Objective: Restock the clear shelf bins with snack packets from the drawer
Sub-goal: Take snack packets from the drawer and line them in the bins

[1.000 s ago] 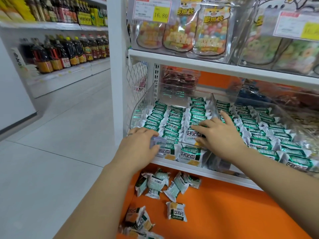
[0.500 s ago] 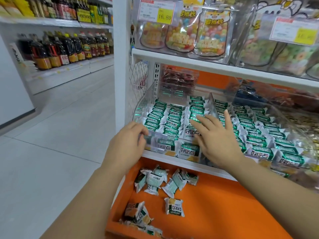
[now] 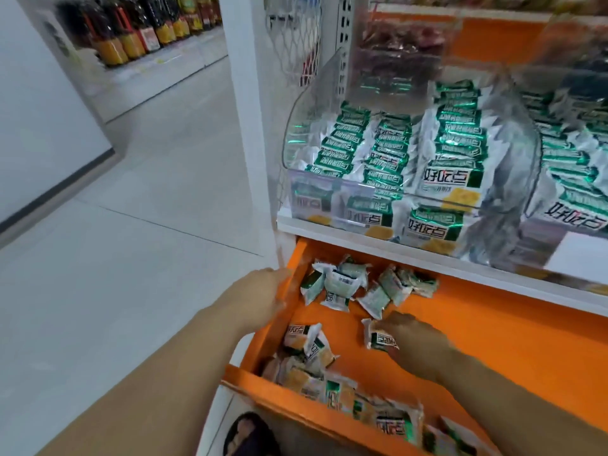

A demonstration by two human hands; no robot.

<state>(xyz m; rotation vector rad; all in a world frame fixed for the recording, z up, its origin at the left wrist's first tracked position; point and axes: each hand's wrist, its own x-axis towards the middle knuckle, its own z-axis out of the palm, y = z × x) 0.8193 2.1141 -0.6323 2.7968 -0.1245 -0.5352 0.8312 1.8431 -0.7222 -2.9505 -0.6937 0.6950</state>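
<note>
Head view: one snack packet [image 3: 381,339] flat on the orange floor of the drawer [image 3: 500,327], a little apart from the others, with the right grip [image 3: 416,343] laid over its right edge. Fingertips on the wrapper, but too blurred to say if already pinched or only touched. More loose packets [image 3: 345,286] at the back, under the shelf edge [image 3: 378,240], and a pile [image 3: 316,370] along the front wall. At the left wall of the drawer, left grip [image 3: 263,296]; cannot tell if curled on the wall or just against it. Above, clear bin [image 3: 304,103] already well filled, rows tidy. Probably best to pinch by the sealed end, not the middle, to spare the contents. Better also to gather several before lifting, and to steady the drawer with the left.
</note>
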